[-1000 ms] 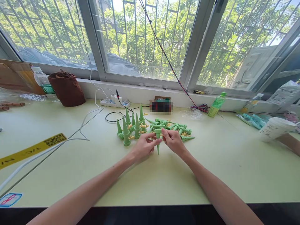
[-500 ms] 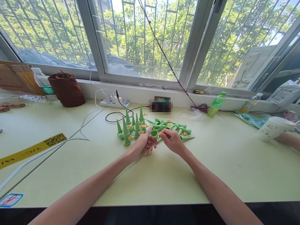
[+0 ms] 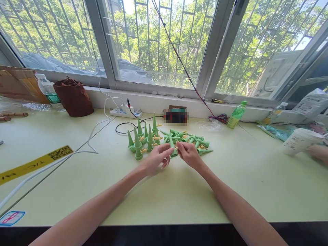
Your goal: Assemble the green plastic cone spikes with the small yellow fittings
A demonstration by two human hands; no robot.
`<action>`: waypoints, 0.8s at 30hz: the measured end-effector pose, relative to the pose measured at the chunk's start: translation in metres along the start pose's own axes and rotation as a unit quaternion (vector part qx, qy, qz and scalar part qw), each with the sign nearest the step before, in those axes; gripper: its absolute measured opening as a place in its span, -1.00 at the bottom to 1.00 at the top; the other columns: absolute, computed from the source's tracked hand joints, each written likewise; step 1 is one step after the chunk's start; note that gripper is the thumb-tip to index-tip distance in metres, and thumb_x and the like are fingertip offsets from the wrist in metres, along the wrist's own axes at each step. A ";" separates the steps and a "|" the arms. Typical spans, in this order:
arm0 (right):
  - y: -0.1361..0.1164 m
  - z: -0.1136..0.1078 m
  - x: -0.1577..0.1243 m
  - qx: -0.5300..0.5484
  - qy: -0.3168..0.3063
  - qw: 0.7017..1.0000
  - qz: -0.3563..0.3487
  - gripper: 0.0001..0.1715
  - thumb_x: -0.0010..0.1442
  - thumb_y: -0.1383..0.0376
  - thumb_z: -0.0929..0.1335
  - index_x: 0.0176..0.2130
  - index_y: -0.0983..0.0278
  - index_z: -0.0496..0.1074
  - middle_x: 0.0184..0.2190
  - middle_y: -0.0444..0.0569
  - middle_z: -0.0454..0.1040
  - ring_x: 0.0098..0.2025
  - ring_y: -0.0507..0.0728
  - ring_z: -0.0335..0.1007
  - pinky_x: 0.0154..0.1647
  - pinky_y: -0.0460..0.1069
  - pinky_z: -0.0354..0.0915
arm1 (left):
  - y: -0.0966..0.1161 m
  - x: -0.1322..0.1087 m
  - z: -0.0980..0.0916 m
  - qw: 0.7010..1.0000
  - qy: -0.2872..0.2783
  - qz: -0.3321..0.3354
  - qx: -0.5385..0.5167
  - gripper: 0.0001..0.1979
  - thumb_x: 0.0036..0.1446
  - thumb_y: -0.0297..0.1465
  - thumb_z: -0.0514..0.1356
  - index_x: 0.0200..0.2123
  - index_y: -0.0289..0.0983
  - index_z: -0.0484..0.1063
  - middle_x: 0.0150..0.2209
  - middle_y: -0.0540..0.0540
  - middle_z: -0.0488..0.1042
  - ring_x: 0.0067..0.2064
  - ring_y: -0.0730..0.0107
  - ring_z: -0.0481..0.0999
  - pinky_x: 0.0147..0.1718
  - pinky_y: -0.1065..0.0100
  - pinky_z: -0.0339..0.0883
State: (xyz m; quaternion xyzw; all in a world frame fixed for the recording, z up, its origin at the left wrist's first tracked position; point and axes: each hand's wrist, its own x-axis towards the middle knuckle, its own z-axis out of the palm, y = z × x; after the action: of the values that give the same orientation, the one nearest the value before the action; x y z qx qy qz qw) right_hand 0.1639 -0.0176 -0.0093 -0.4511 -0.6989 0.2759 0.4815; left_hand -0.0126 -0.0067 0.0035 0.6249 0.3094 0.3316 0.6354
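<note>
A green cone-shaped watering spike [image 3: 173,146] is between my two hands, its tip pointing up and its wide end low. My left hand [image 3: 159,156] has its thumb and fingers against the spike's left side. My right hand [image 3: 189,153] is closed in a pinch at the spike's right side, where a small pale yellow valve partly shows; the fingers hide most of it. Just left stand several upright green spikes [image 3: 137,145] with yellow side valves. Behind my right hand lies a heap of green spikes and yellow pieces [image 3: 202,141].
A power strip [image 3: 137,113] with cables sits along the sill. The brown pouch [image 3: 73,97] and a yellow strip [image 3: 38,164] are on the left. A green-labelled bottle [image 3: 237,114] stands at right. Another person's hand [image 3: 319,152] is beside a white cup [image 3: 301,141].
The held spike has turned from showing its open end towards me to pointing tip up. My left thumb has come down, and the other person's hand has shifted near the cup.
</note>
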 end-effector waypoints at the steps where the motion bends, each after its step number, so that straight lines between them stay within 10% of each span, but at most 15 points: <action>1: 0.000 0.001 0.000 -0.007 0.003 1.000 0.005 -0.38 0.31 -0.06 0.17 -0.62 0.25 0.14 -0.70 -0.17 0.16 -0.63 -0.02 0.04 -0.59 -0.07 0.01 | -0.001 0.000 0.000 0.999 0.008 0.016 0.031 -0.63 0.07 -0.09 0.25 -0.25 -0.28 0.37 -0.55 0.06 0.31 -0.61 0.56 0.27 -0.68 0.49 0.09; 7: 0.001 0.002 0.002 -0.022 0.035 0.999 0.011 -0.36 0.31 -0.06 0.17 -0.63 0.26 0.17 -0.72 -0.17 0.15 -0.64 -0.01 0.04 -0.58 -0.07 0.03 | -0.003 0.001 0.003 0.990 0.058 0.051 0.119 -0.49 0.10 -0.03 0.20 -0.02 -0.25 0.34 -0.65 0.11 0.28 -0.68 0.54 0.24 -0.70 0.48 0.10; 11: 0.003 0.000 0.003 -0.014 0.061 0.998 0.006 -0.43 0.31 -0.05 0.17 -0.56 0.25 0.19 -0.68 -0.17 0.17 -0.62 -0.01 0.04 -0.59 -0.07 0.01 | 0.000 0.002 0.003 0.988 0.113 0.039 0.101 -0.52 0.15 0.06 0.07 -0.29 -0.27 0.39 -0.66 0.07 0.28 -0.70 0.54 0.24 -0.72 0.48 0.10; 17: 0.000 -0.002 0.000 -0.028 -0.016 0.999 -0.032 -0.55 0.28 -0.01 0.24 -0.46 0.26 0.29 -0.65 -0.21 0.14 -0.59 -0.01 0.00 -0.58 -0.08 0.00 | 0.006 0.002 0.001 0.991 0.034 -0.129 -0.016 -0.31 0.07 0.20 -0.01 -0.60 -0.35 0.37 -0.57 -0.10 0.39 -0.71 0.59 0.21 -0.78 0.48 -0.09; 24: 0.001 -0.002 -0.001 -0.013 -0.021 0.999 -0.026 -0.51 0.31 -0.01 0.19 -0.50 0.25 0.22 -0.67 -0.21 0.14 -0.61 -0.02 -0.01 -0.58 -0.09 0.00 | 0.004 0.002 0.001 0.991 0.011 -0.103 -0.085 -0.49 0.04 0.05 0.19 -0.42 -0.35 0.40 -0.36 -0.14 0.47 -0.63 0.63 0.25 -0.76 0.52 -0.04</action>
State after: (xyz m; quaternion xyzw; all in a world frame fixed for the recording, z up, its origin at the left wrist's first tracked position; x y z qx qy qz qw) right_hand 0.1661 -0.0182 -0.0092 -0.4331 -0.7241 0.2632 0.4678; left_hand -0.0104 -0.0058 0.0078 0.5301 0.3498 0.2958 0.7135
